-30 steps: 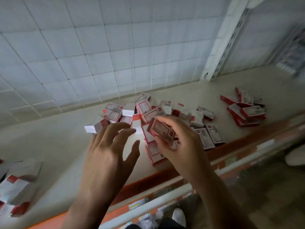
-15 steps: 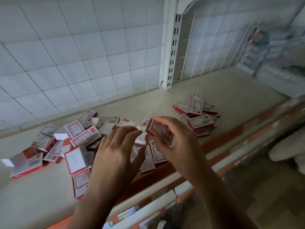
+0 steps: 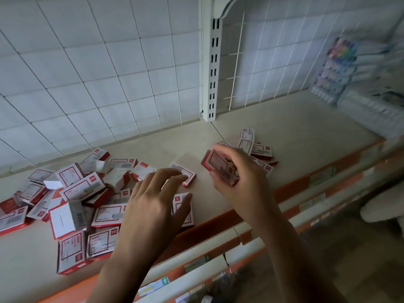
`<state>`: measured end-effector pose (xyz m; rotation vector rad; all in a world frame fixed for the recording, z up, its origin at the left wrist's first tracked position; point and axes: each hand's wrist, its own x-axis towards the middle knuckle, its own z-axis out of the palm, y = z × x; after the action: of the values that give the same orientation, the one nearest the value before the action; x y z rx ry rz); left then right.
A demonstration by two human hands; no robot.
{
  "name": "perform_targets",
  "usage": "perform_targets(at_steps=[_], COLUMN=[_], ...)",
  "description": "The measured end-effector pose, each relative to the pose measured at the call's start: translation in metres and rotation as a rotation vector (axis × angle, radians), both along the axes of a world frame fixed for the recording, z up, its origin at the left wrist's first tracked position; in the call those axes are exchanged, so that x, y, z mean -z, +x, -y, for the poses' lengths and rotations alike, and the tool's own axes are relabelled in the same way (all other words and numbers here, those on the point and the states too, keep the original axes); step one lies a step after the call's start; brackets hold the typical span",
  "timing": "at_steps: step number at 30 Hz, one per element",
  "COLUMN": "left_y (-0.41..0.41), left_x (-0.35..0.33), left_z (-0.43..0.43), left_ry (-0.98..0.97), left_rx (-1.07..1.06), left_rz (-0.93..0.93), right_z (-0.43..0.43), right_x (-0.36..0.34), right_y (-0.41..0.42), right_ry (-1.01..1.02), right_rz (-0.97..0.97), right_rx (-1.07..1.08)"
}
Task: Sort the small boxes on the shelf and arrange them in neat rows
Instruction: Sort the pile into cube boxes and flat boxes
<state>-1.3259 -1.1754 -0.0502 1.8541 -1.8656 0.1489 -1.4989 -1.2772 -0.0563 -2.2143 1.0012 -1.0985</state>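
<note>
You hold one small red-and-white box (image 3: pixel 218 166) tilted in your right hand (image 3: pixel 242 184), raised above the beige shelf (image 3: pixel 295 136) with its printed face showing. To your left a loose heap (image 3: pixel 72 200) of the same boxes sprawls over the shelf, some flat, some overlapping or tipped, a few showing a barcode side. A single box (image 3: pixel 185 174) lies flat just right of the heap, and a smaller cluster (image 3: pixel 258 149) lies overlapped beyond your held box.

Dim light, white wire-grid back panel (image 3: pixel 87 73), slotted white upright (image 3: pixel 213 68), beige shelf board (image 3: pixel 295 132), orange front edge (image 3: pixel 293 190).
</note>
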Motion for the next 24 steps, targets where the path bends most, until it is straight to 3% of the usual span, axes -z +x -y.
perform_targets(at_steps=[7,20,24], left_y=[-0.008,-0.001,0.012], left_x=[0.001,0.002,0.001], left_z=[0.009,0.009,-0.002], left_ry=[-0.002,0.020,0.015], left_rx=[0.039,0.046,0.002], left_rz=[0.001,-0.005,-0.016], right_z=[0.027,0.035,0.026], right_x=[0.005,0.027,0.014], right_y=[-0.016,-0.016,-0.012], right_ry=[-0.021,-0.026,-0.017], right_rz=[0.014,-0.253,-0.231], right_rx=[0.068,0.262,0.261])
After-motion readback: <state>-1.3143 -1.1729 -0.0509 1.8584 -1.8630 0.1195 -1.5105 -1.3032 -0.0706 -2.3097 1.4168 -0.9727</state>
